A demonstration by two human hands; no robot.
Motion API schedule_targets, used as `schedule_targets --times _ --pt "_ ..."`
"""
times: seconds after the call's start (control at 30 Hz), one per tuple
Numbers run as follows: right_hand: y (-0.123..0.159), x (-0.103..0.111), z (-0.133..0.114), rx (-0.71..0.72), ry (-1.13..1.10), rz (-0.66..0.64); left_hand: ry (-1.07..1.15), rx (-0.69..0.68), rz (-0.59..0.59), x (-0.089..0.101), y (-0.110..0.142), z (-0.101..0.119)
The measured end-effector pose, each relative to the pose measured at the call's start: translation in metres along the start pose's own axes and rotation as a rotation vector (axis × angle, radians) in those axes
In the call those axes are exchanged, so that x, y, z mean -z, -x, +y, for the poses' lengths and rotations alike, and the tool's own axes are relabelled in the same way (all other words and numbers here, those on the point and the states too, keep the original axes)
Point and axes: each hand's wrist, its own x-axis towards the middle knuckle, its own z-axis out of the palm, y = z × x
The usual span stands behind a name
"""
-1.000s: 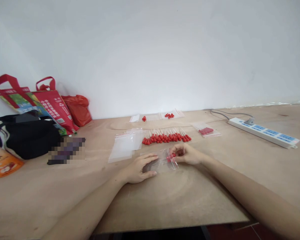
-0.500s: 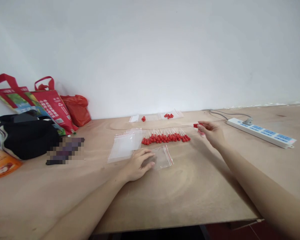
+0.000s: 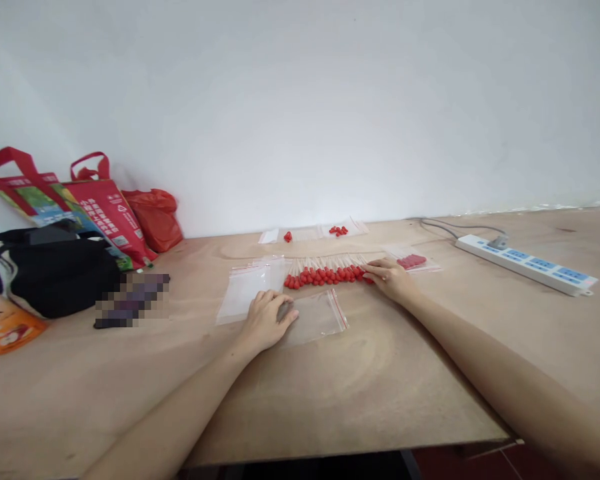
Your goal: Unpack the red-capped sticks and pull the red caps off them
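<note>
A row of pale thin sticks with red tips (image 3: 325,275) lies side by side on the wooden table. At its right end is my right hand (image 3: 393,280), fingers closed together on a red-tipped stick that they mostly cover. My left hand (image 3: 267,320) rests over the left part of a clear zip bag (image 3: 320,317), with thumb and curled fingers apart. Left of the row lie several flat zip bags (image 3: 245,293), partly overlapping. Just beyond my right hand is a zip bag holding small red pieces (image 3: 413,261).
Along the wall lie more zip bags (image 3: 305,233) with red pieces (image 3: 338,231). A white power strip (image 3: 527,265) with a grey cable is at right. Shopping bags (image 3: 105,220), a black bag (image 3: 55,273), an orange pouch (image 3: 10,327) and a blurred-out dark object (image 3: 133,301) stand or lie left.
My right hand has moved left and nearer, from beside the bag of red pieces to the row's right end, uncovering that bag. My left hand has shifted slightly left on the clear bag.
</note>
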Motion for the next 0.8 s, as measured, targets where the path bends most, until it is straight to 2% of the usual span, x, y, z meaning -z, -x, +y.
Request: schedule_targets --times 0.1,0.17,0.27,0.37,0.43,0.5,0.6,0.67,0.8 --pt "0.0 0.0 -0.002 -0.018 -0.014 -0.04 0.007 0.01 -0.001 0.001 -0.001 0.001" --pt "-0.001 0.003 -0.003 -0.097 -0.054 -0.003 0.009 0.017 -0.015 0.002 -0.001 0.003" --pt "-0.002 0.01 0.003 -0.274 -0.041 0.12 0.023 0.025 -0.046 0.003 0.0 0.006" --pt "0.0 0.023 0.016 -0.491 0.171 0.184 0.11 0.016 -0.07 0.005 0.0 0.006" --pt "0.004 0.03 0.028 -0.652 0.312 0.151 0.185 0.015 -0.035 0.007 -0.002 0.002" --pt "0.01 0.036 0.038 -0.763 0.382 0.071 0.247 0.055 0.077 0.011 -0.006 -0.005" --pt "0.018 0.037 0.049 -0.784 0.393 -0.072 0.309 0.193 0.296 0.02 -0.014 -0.025" --pt "0.021 0.036 0.053 -0.76 0.402 -0.136 0.295 0.281 0.351 0.026 -0.018 -0.041" --pt "0.019 0.033 0.053 -0.692 0.479 -0.177 0.046 0.492 0.262 0.029 -0.021 -0.068"
